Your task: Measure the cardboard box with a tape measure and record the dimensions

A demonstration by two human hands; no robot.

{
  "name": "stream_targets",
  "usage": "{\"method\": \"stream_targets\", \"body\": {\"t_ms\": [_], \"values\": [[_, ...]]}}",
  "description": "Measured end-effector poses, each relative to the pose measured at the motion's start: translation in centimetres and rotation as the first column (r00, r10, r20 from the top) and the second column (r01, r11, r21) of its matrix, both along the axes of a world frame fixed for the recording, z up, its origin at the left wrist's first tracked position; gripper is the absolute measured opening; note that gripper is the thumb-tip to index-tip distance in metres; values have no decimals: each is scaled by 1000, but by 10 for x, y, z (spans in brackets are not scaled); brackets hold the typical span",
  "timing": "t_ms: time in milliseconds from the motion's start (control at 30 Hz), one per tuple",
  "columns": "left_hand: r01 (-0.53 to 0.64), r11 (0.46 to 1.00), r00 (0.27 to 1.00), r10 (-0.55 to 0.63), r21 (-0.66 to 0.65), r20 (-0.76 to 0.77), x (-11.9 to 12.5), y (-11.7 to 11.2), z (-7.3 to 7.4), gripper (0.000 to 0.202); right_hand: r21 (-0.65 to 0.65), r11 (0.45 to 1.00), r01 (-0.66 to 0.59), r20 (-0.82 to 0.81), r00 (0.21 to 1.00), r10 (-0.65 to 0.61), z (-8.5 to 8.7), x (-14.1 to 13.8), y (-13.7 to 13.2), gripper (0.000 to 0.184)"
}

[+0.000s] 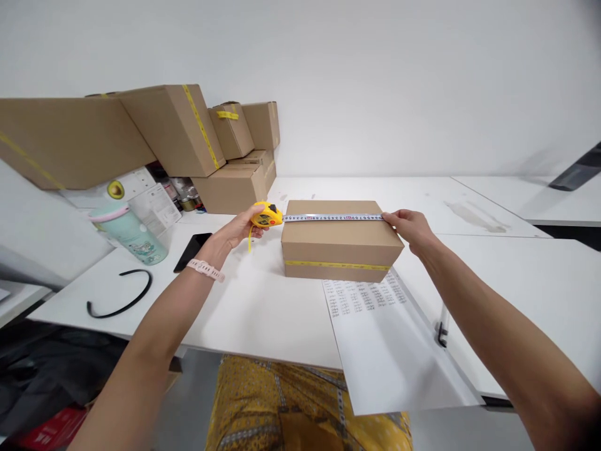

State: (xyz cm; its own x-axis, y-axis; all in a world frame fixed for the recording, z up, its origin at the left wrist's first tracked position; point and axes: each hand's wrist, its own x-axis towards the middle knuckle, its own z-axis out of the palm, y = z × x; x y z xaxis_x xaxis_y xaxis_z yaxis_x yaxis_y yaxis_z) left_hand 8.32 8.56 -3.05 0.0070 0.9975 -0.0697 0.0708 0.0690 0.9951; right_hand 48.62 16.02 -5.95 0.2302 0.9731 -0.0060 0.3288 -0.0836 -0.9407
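A cardboard box (328, 237) with a yellow tape strip along its front stands on the white table. Across its top lies the extended blade of a yellow tape measure (266, 215), running left to right. My left hand (244, 227) is closed around the tape measure's case, just off the box's left edge. At the box's right end, my right hand (410, 227) pinches the blade's end against the top edge. The fingertips of my right hand partly cover that end.
Printed sheets (375, 338) stick out from under the box over the table's front edge. A pen (442, 332) lies to their right. On the left are a phone (192, 249), a black headband (123, 300), a mint tumbler (134, 233) and stacked cardboard boxes (230, 191).
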Motion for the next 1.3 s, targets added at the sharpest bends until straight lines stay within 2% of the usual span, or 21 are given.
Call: {"method": "stream_targets", "body": {"t_ms": [133,200,233,300,367,400,433,467,500,567,667,767,833,967,1100,1200,1300], "values": [[84,991,995,-77,106,-67,2,-29,29,48,198,980,-13,-113,993,36,20,5,5,24],[194,977,978,-186,84,-96,12,-52,34,46,302,953,-20,-180,981,78,33,3,4,25],[264,964,962,-259,44,-91,20,-66,31,45,345,938,-38,-183,977,107,39,0,2,25],[443,893,896,-443,-76,26,45,-98,12,48,398,908,-132,-114,975,192,49,-9,-2,25],[566,808,816,-521,-166,251,80,-129,-17,59,376,878,-296,21,950,312,52,-20,-5,26],[604,773,776,-515,-194,364,99,-141,-32,65,333,862,-383,93,923,374,52,-26,-4,27],[605,775,750,-477,-184,458,119,-151,-46,65,276,846,-457,157,889,430,51,-32,-2,28],[579,801,736,-432,-153,521,138,-158,-56,65,213,831,-513,210,855,474,50,-37,3,29],[533,838,732,-386,-118,562,156,-160,-63,63,155,823,-547,252,827,502,48,-42,10,29],[469,880,731,-339,-74,593,185,-154,-64,63,71,826,-560,303,801,517,45,-49,27,30],[394,917,755,-290,-54,588,206,-129,-46,65,36,845,-533,312,809,497,43,-57,55,32],[344,937,789,-251,-65,561,208,-106,-27,63,0,874,-486,301,833,464,38,-65,73,32],[324,943,803,-235,-71,548,208,-100,-22,63,-46,889,-455,347,828,441,35,-70,76,29],[329,937,791,-206,-117,576,213,-107,-25,62,-53,877,-478,388,799,459,33,-74,66,22],[323,933,784,-168,-160,597,223,-119,-29,64,-6,868,-497,391,797,460,37,-71,57,31],[320,931,781,-155,-175,605,228,-118,-30,65,13,866,-500,405,795,452,37,-71,57,35],[316,933,781,-153,-171,605,229,-114,-31,64,-24,869,-495,371,802,467,35,-73,62,36]]}}
